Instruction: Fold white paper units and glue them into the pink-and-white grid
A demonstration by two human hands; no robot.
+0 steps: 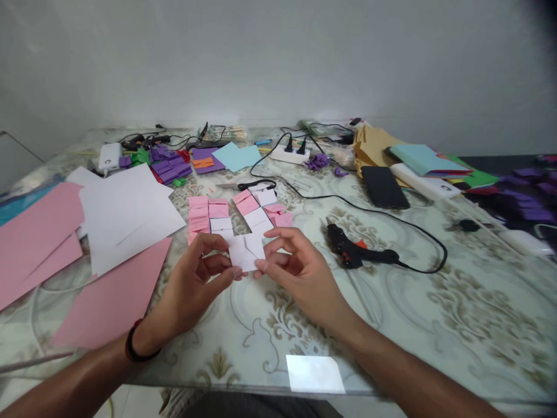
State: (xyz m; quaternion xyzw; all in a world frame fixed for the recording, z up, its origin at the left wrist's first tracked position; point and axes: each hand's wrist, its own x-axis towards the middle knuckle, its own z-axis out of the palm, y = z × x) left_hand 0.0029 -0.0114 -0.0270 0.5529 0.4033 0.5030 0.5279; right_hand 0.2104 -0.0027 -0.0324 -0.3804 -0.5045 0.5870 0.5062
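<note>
A small folded white paper [246, 253] is held up between both my hands, a thin crease line showing on its face. My left hand [202, 278] pinches its left edge between thumb and fingers. On the opposite edge, my right hand [296, 264] grips it the same way. Just behind the hands lie folded pink papers [199, 213] in a stack, with folded white papers [259, 220] among more pink ones. Scissors [248, 186] with black handles rest beyond these pieces.
A black glue gun [354, 244] with a long cord lies to the right. Large white sheets [128, 220] and pink sheets [117, 296] spread at left. Farther back are purple folded papers [169, 166], light blue paper [239, 157], a power strip [290, 154] and a black phone [385, 187].
</note>
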